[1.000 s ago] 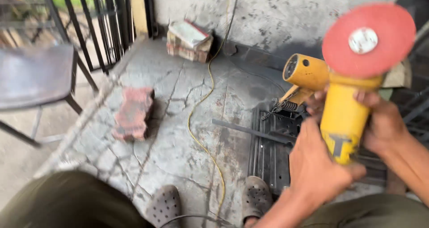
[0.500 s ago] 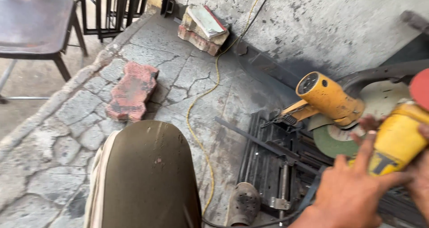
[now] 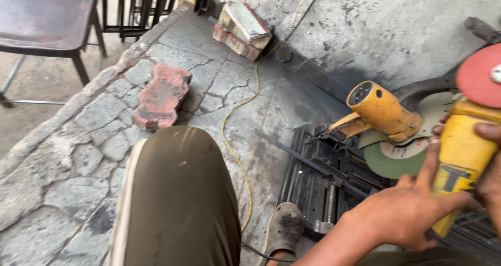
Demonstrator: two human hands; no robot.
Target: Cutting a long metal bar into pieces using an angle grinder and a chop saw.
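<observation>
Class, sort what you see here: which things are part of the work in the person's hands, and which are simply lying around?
In hand:
yellow angle grinder, gripped by left hand and right hand
its red disc

Lying about:
second yellow grinder
green disc
red paving brick
yellow cable
chair

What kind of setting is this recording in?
Probably an informal outdoor metalworking spot. The left hand grips a yellow angle grinder with a red disc, a second grinder lies on black metal bars, and the ground is cracked stone paving.
</observation>
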